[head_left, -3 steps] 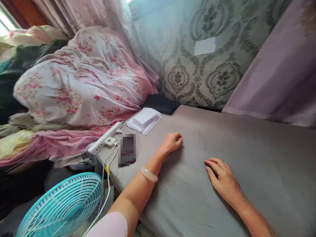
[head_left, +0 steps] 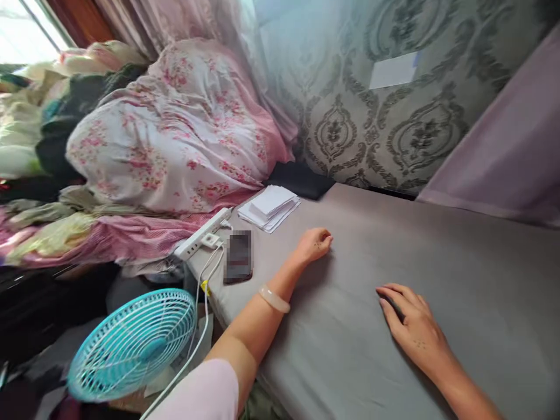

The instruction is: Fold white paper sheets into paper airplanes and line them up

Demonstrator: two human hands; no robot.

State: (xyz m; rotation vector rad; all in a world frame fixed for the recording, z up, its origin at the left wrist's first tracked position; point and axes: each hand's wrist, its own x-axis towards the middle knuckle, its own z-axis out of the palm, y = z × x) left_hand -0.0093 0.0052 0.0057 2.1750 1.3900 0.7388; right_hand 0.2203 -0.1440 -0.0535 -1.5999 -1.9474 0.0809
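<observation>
Fingers, right hand: lightly bent, thumb apart. Left hand: fingers curled, closure unclear. Grey cloth beneath both; relaxed, light contact would likely serve best.

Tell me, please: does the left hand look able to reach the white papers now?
Probably yes: the left hand is near the white papers, and only grey cloth shows between them.

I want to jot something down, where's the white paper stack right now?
In the head view, just left of centre, the white paper stack lies between the phone and the flat black item.
</observation>
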